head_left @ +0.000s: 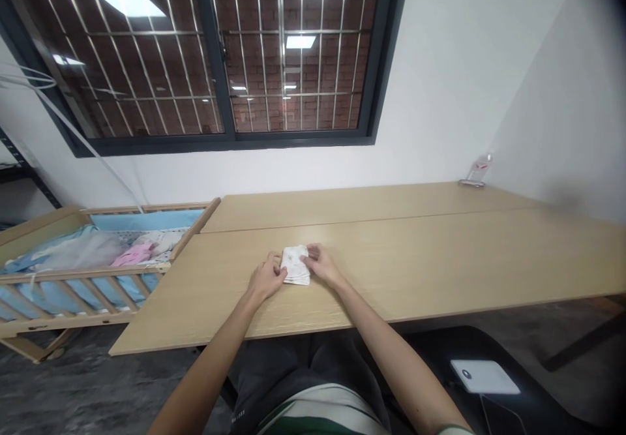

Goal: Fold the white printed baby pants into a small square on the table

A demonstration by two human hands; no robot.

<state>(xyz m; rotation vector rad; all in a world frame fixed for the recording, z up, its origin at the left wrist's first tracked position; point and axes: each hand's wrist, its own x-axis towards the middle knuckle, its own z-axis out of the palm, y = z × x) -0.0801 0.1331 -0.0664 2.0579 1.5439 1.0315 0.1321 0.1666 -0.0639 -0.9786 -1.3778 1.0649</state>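
Observation:
A small folded white cloth (296,267) with a faint pattern lies on the light wooden table (235,311), its layers stacked and showing at the near edge. At its left edge my left hand (267,276) grips it, the thumb over the top and the fingers curled at the side. My right hand (320,264) takes the opposite edge, with the thumb on the upper face and the fingers at the far right corner. The undersides of both hands' fingertips are partly hidden.
Left of the table stands a wooden crib (98,278) with blue lining, holding a pink cloth (134,254) and other fabric. A clear plastic bottle (478,169) is at the table's far right. A white phone (484,376) rests on a black chair (460,347) below the front edge.

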